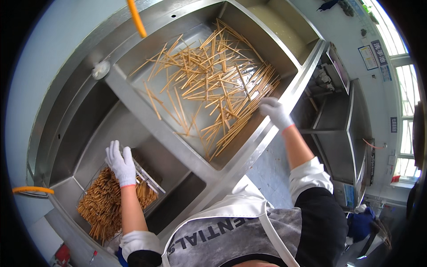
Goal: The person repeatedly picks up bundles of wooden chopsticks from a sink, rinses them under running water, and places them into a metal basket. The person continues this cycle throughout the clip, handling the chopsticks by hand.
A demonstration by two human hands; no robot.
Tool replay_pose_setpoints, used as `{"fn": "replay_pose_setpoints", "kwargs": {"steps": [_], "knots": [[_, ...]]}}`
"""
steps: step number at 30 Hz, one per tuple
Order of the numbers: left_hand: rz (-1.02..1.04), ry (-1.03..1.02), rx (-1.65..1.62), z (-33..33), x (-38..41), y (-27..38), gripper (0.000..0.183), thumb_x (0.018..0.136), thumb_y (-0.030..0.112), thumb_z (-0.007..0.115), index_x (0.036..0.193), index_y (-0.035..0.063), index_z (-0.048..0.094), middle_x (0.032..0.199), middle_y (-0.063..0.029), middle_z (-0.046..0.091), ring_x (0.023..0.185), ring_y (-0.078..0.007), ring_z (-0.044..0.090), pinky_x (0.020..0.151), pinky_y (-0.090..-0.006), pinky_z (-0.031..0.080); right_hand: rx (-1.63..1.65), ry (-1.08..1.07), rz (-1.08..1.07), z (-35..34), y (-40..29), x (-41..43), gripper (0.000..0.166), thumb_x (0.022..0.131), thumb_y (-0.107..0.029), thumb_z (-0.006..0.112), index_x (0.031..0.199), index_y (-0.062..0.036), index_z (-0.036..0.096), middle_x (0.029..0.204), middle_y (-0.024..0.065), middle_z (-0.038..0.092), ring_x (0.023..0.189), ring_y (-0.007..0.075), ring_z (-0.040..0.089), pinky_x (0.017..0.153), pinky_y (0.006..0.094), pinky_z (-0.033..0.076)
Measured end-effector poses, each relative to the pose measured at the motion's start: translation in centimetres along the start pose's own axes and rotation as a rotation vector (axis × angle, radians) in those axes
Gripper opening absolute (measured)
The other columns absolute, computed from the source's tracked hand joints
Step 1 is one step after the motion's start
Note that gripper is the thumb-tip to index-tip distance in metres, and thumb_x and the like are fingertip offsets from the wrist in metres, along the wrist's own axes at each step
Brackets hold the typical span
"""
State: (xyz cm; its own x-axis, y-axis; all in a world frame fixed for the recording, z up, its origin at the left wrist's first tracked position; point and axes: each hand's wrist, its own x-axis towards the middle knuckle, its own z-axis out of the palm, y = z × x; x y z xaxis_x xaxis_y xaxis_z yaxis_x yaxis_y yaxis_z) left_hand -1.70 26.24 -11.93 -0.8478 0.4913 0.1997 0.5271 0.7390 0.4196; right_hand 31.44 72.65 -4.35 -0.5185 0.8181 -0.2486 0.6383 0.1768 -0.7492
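Note:
My left hand (120, 164), in a white knit glove, lies over a wire basket (149, 176) in the left basin, its fingers apart. Packed upright in that basket are many wooden chopsticks (101, 199), partly hidden by my left hand and forearm. In the middle basin, loose wooden chopsticks (213, 78) lie crisscrossed in shallow water. Along the basin's right side many of them lie roughly parallel. My right hand (274, 111), also gloved, is at that basin's near right wall, close to the ends of these chopsticks. Its fingers are curled and blurred; whether they grip anything is hidden.
A steel divider (160, 133) separates the two stainless steel basins. Beyond them, a third basin (283, 23) holds cloudy liquid. An orange tube (136, 18) hangs over the back rim; another orange tube (33, 190) is at far left. Steel shelving (333, 133) stands to the right.

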Motion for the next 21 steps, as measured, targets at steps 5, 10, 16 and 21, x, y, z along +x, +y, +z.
{"fn": "replay_pose_setpoints", "kwargs": {"steps": [5,10,16,21], "knots": [[0.196,-0.254,-0.588,3.3,1.7,20.0,0.024,0.086,0.01,0.069,0.108,-0.0006,0.068,0.109,-0.0175,0.069,0.104,-0.033,0.065,0.095,-0.039,0.05,-0.587,-0.242,-0.159,-7.7,3.7,19.3,0.045,0.087,-0.037,0.061,0.115,-0.0028,0.07,0.11,0.0201,0.07,0.106,0.0338,0.066,0.093,0.0382,0.05],[-0.126,-0.864,-0.62,17.1,1.5,32.9,0.045,0.093,0.033,0.062,0.123,-0.0002,0.062,0.125,-0.0215,0.063,0.117,-0.0358,0.06,0.1,-0.04,0.046,-1.201,-0.627,-0.255,-2.0,6.5,32.2,0.056,0.094,-0.049,0.043,0.131,-0.0133,0.064,0.137,0.0154,0.059,0.13,0.0317,0.052,0.115,0.0446,0.031],[0.0,-0.903,-0.228,27.8,2.5,41.0,0.084,0.082,0.045,0.071,0.149,0.0057,0.036,0.146,-0.0189,0.049,0.131,-0.0358,0.05,0.108,-0.0406,0.042,-1.548,-1.265,-0.234,-2.7,12.4,34.4,0.087,0.085,-0.075,0.047,0.131,-0.0037,0.062,0.135,0.0147,0.061,0.13,0.03,0.054,0.118,0.0463,0.025],[-0.246,-1.56,0.1,30.0,5.3,43.3,0.105,0.069,0.053,0.076,0.152,0.0068,0.032,0.138,-0.0208,0.056,0.128,-0.036,0.053,0.106,-0.0408,0.044,-1.07,-1.52,-0.15,-5.3,15.9,34.1,0.081,0.064,-0.063,0.081,0.12,-0.0061,0.069,0.121,0.017,0.068,0.116,0.0322,0.062,0.096,0.04,0.049]]}}
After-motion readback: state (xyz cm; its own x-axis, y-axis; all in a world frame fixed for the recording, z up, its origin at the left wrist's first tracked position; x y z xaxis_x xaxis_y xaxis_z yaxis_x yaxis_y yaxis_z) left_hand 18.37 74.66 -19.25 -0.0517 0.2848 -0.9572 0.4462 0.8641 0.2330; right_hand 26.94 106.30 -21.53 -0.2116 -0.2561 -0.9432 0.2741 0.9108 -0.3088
